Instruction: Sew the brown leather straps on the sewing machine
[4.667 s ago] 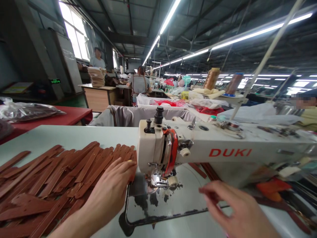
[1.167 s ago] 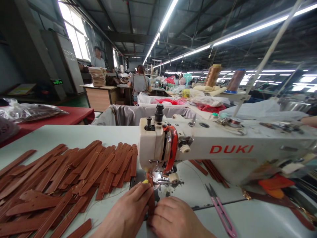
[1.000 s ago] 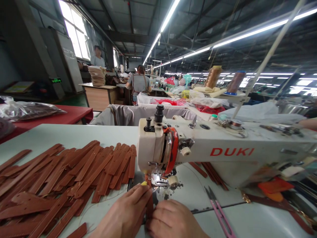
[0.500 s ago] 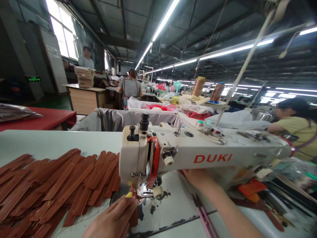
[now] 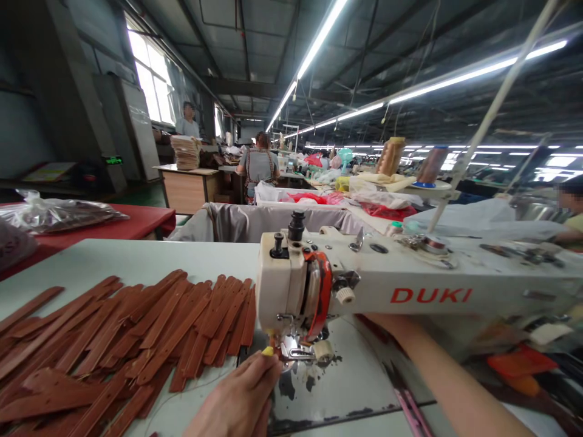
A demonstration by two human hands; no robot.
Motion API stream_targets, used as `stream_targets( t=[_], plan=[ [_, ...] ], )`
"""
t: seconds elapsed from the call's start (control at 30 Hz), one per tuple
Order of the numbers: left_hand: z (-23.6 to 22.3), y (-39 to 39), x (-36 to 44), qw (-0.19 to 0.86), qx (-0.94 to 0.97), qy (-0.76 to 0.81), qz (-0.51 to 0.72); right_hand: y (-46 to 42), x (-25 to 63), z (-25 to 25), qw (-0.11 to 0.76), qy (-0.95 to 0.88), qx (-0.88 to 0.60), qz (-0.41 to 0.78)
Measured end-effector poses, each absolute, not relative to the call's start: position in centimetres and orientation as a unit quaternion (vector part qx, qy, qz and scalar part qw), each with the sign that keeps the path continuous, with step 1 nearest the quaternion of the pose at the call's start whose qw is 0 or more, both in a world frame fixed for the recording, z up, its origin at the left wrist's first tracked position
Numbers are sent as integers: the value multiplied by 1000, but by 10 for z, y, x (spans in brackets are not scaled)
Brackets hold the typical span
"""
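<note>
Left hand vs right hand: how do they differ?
Placement: the left hand is beside the presser foot; the right hand is under the sewing machine's arm.
Visibility: the left hand is mostly in plain sight; the right hand's fingers are largely hidden.
Colour: the left hand has a yellow bit at a fingertip; the right hand shows none.
Both are near brown strips.

The head view looks from above the near side of the table [image 5: 136,258], worn by the person and facing forward and down over the sewing machine [image 5: 382,285]. It sits close enough that the lower border crops the left hand [image 5: 237,388] and right forearm [image 5: 446,370], yet spans wide, past the table's far edge and far left corner, up to the ceiling lights [image 5: 321,41].
</note>
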State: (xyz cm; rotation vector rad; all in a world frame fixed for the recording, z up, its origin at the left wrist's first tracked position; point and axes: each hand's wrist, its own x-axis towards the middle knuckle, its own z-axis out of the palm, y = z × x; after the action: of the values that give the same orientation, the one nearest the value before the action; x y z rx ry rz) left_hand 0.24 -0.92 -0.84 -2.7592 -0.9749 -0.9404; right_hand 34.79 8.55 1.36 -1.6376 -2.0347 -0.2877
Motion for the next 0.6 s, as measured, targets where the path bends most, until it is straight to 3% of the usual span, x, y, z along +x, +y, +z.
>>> stream_targets(
  t=[0.27,0.43,0.6],
  plan=[
    [15,-18,-3,95,-895,-313,-304,13,314,56,146,-738,-652,-94],
    [24,8,-15,58,-896,-384,-215,-52,304,71,211,-797,-565,-20],
    [31,44,-7,11,-912,-371,-174,-75,264,51,282,-856,-427,71]
  ],
)
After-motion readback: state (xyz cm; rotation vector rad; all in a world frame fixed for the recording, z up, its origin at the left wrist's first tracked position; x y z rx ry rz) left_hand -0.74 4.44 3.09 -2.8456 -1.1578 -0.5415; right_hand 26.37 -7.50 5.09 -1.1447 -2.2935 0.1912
